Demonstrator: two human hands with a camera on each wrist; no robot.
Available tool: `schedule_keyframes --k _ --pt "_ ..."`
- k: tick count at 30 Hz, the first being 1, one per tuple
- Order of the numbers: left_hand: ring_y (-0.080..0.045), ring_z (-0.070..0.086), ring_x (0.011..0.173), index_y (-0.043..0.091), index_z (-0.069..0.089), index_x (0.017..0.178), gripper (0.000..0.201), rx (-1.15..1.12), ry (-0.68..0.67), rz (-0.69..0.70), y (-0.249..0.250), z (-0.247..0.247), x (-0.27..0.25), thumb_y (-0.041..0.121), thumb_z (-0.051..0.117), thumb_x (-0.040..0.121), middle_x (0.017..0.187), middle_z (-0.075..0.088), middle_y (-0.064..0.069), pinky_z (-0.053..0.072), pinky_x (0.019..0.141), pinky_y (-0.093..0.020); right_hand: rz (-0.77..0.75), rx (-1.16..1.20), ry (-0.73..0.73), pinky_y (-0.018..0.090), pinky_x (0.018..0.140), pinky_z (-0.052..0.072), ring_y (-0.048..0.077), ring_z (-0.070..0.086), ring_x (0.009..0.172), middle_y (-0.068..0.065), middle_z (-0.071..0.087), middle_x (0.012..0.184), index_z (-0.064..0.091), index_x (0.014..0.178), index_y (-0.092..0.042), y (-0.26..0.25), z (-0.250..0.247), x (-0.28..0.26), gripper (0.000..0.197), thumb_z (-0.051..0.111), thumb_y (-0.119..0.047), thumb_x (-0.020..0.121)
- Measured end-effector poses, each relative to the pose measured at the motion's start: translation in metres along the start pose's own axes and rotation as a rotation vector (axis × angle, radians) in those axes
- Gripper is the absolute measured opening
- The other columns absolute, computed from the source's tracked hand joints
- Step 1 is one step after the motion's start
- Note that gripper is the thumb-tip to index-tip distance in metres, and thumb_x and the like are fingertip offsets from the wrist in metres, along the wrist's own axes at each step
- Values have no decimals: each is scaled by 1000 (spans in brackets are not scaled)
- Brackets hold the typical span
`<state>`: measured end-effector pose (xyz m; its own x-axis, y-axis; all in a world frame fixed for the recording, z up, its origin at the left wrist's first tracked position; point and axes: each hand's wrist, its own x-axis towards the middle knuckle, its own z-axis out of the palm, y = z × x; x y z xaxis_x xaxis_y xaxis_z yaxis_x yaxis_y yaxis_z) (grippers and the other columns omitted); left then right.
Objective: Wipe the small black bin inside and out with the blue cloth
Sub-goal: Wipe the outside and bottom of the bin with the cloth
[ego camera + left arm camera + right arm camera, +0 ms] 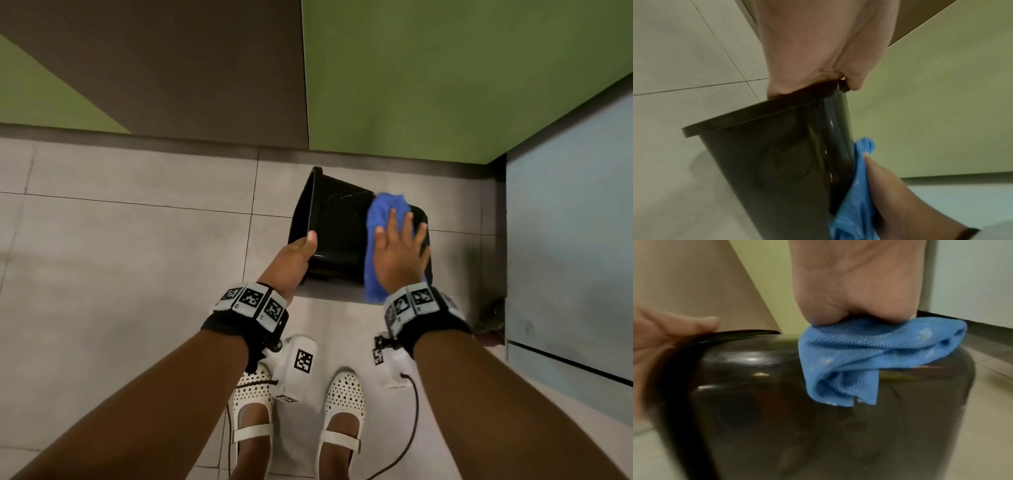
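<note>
The small black bin (337, 226) is held on its side above the tiled floor, its mouth turned left and its base to the right. My left hand (301, 251) grips the rim (764, 112), thumb over the edge. My right hand (400, 246) lies flat with fingers spread on the blue cloth (376, 240) and presses it against the bin's outer wall near the base. In the right wrist view the cloth (869, 360) bunches under my palm on the glossy black wall (777, 410). The bin's inside is hidden.
Grey floor tiles (120, 240) lie below. A green and brown wall (411, 68) runs close behind the bin, and a pale blue panel (565, 222) stands at the right. My white shoes (339, 411) are right below my hands, with a cable (414, 421) trailing beside them.
</note>
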<state>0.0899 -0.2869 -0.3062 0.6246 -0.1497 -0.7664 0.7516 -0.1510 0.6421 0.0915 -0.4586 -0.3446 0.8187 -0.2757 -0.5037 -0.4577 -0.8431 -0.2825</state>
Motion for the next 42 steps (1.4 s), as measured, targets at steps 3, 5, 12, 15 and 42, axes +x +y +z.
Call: schedule_keyframes --k 3,5,12,15,42 --pt "-24 49 128 16 50 133 68 28 -2 -22 -3 -3 5 62 33 86 135 56 -7 33 113 -45 166 17 29 54 116 10 35 1 146 8 5 160 7 151 -23 11 9 6 53 19 -39 101" --pt "-24 50 126 14 50 133 59 9 -1 -31 -6 -5 8 53 29 95 133 57 -9 34 112 -42 179 14 27 52 116 7 35 -1 146 9 1 160 7 151 -21 1 14 3 54 18 -39 101" --pt "-23 56 121 19 56 123 49 -94 34 -22 -16 0 14 50 29 96 130 60 -8 39 108 -45 -234 -3 -56 46 118 -4 26 -13 146 -1 -9 160 4 150 -27 -60 39 -24 52 17 -39 101" --pt "-22 53 124 15 52 130 50 -78 30 -15 -19 2 13 43 25 100 133 58 -10 38 110 -42 -254 -22 -60 49 117 -4 24 -11 147 -4 -4 160 4 149 -32 -49 39 -14 51 16 -42 100" --pt "-22 49 78 -8 55 91 42 56 114 278 24 11 -15 33 43 93 81 53 -13 42 77 -38 -18 221 -6 51 118 1 26 -6 147 -2 -2 160 3 150 -31 -51 -28 -9 52 16 -40 101"
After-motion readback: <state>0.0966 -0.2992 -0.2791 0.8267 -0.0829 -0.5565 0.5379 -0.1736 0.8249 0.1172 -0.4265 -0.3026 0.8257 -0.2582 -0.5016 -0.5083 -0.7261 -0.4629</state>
